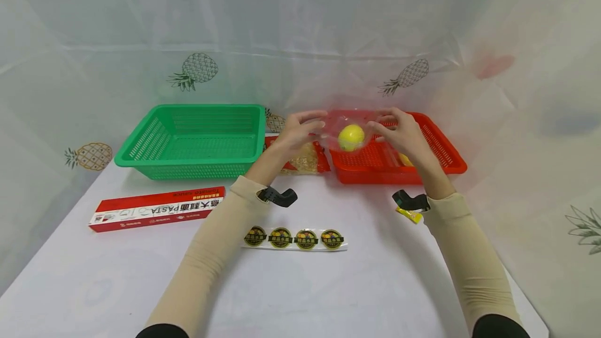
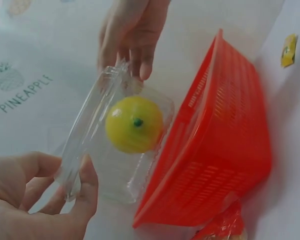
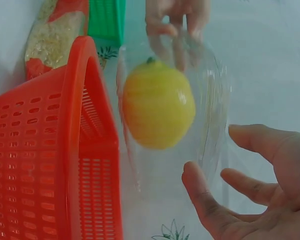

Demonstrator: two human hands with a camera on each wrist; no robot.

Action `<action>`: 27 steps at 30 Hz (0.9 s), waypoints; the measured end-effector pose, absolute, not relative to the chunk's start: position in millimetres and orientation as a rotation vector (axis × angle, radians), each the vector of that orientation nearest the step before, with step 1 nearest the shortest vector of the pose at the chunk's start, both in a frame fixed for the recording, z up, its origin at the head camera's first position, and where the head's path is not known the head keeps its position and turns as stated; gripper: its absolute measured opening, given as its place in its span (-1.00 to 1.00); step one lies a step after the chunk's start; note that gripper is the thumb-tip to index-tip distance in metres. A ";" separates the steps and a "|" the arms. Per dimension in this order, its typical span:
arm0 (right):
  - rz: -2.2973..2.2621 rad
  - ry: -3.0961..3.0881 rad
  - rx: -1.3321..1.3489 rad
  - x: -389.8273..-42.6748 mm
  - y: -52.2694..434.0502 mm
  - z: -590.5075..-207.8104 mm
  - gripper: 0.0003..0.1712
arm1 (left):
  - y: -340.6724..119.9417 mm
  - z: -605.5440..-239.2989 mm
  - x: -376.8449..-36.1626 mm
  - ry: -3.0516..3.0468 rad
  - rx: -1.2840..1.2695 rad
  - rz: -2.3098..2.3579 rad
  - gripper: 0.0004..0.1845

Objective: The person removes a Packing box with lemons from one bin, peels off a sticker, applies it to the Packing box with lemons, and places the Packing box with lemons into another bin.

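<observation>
Overhead first: your left hand [image 1: 300,129] and right hand [image 1: 399,132] hold a clear plastic clamshell box [image 1: 351,127] between them, raised over the left end of the red basket [image 1: 441,163]. A yellow lemon [image 1: 351,137] sits inside the box. Fingers of both hands are curled loosely onto the box edges, thumbs underneath. Left of the red basket lies a bag of pasta [image 1: 302,159], then a green basket [image 1: 194,142] further left. Nearer to you: a red pasta carton [image 1: 157,208] on the left, a strip of four round stickers [image 1: 295,238] in the middle, a small yellow packet [image 1: 409,215] under your right wrist.

Left wrist view: your left hand [image 2: 35,200] pinches the box rim [image 2: 77,155] between thumb and fingers. The lemon [image 2: 134,124] shows its green stem end. Your right hand [image 2: 132,35] grips the far edge, and the red basket [image 2: 220,145] is just beside the box.

Right wrist view: your right hand [image 3: 250,180] has its fingers spread fairly wide, the thumb touching the box wall [image 3: 210,115]; whether the fingers press the box, you cannot tell here. The lemon [image 3: 157,105] looks blurred.
</observation>
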State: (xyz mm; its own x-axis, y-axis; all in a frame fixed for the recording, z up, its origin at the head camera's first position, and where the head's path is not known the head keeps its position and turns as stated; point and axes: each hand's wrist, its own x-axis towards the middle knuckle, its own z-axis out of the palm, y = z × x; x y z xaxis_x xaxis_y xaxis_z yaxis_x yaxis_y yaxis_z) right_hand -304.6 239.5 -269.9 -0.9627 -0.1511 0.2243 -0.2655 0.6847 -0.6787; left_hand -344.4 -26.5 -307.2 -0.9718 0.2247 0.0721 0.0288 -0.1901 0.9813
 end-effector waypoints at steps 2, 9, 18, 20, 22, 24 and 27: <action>1.168 -2.727 0.330 -304.8 240.1 -270.2 -0.26 | -31.8 -306.0 -341.5 1.929 0.311 2.281 -0.67; 1.230 -2.718 0.309 -306.7 242.7 -272.0 -0.23 | -54.2 -305.7 -332.0 1.938 0.347 2.188 -0.63; 1.391 -2.776 0.376 -312.2 236.6 -276.4 -0.33 | -85.7 -310.5 -317.2 1.932 0.431 2.122 -0.61; 1.417 -2.807 0.393 -311.8 235.6 -277.0 -0.36 | -92.8 -312.0 -314.8 1.937 0.456 2.104 -0.60; 1.436 -2.851 0.409 -310.2 235.5 -277.4 -0.39 | -100.0 -313.6 -312.9 1.931 0.466 2.097 -0.60; 1.449 -2.890 0.428 -307.0 233.4 -276.9 -0.41 | -106.8 -315.4 -310.9 1.917 0.464 2.094 -0.61; 1.460 -2.929 0.471 -304.3 230.5 -278.7 -0.45 | -115.4 -316.7 -308.4 1.885 0.460 2.086 -0.63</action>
